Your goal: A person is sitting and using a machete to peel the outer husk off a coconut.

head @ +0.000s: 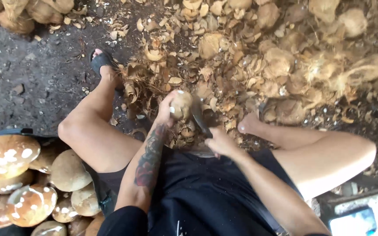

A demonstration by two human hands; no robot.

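At the far left, a dark container sits by your left knee, heaped with peeled coconuts, round and smooth, tan with white patches where the flesh shows. Beside it your left foot in a dark sandal rests on bare dark ground. Your left hand holds 1 coconut between your knees; its grip is wrapped around the nut's left side, fingers pressed against the rough brown shell. Just right of the nut, a dark-bladed knife lies with its blade against the nut's right side. Your right hand is below and right of the coconut, its grip clenched around the knife's handle. Under and beyond both hands spreads a pile of husk scraps, curled, dry and fibrous. At the far right lie unpeeled coconuts, hairy and pale brown.
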